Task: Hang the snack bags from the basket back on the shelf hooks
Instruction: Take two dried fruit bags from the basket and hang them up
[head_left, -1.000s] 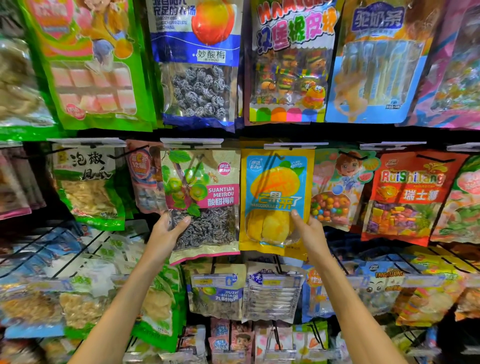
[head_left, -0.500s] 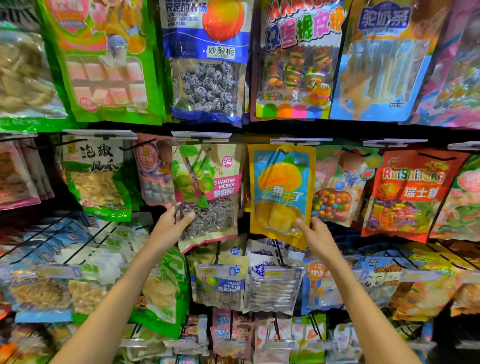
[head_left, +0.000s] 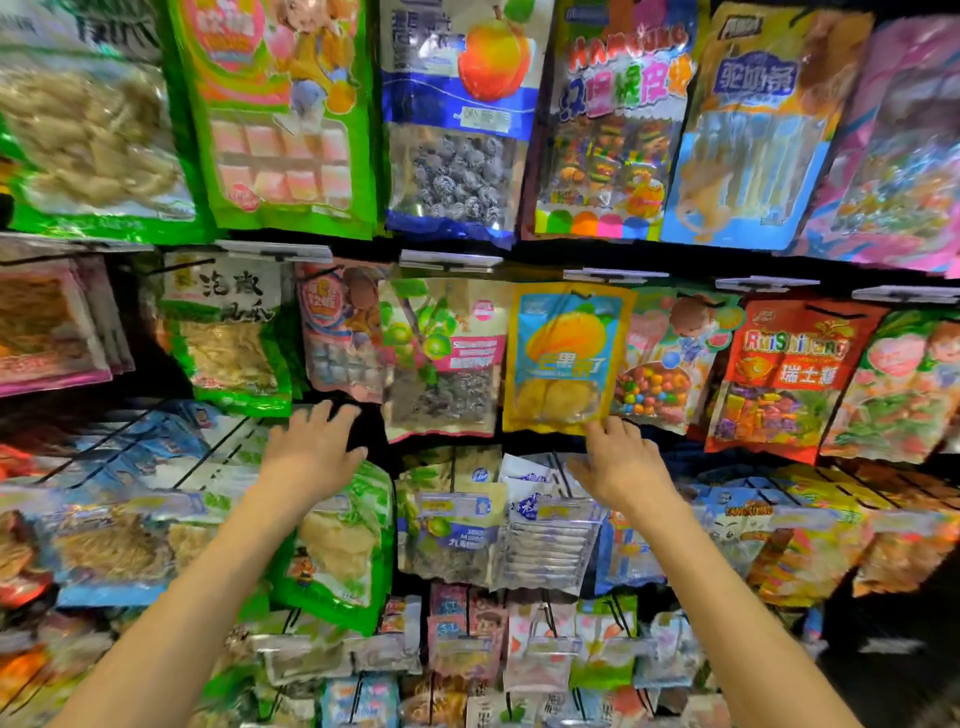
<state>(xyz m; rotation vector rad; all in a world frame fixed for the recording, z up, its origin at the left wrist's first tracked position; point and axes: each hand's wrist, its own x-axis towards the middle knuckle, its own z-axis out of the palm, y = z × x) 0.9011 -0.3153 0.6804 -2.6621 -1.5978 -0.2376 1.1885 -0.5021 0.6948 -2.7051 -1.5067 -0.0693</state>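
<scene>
Mango bag hung in the middle row, between plum bag and candy bag. Right hand just below, loose fingertips at its bottom edge, gripping nothing. Left hand spread, empty, below-left of plum bag.

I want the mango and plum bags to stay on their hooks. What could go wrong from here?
1. The right hand touches the bottom edge of the yellow mango snack bag, which hangs slightly tilted; an upward nudge could slip it off its hook.
2. The left hand is open below-left of the green-and-pink dried plum bag, not supporting it; blur hides whether its hole is seated, so it might drop.
</scene>
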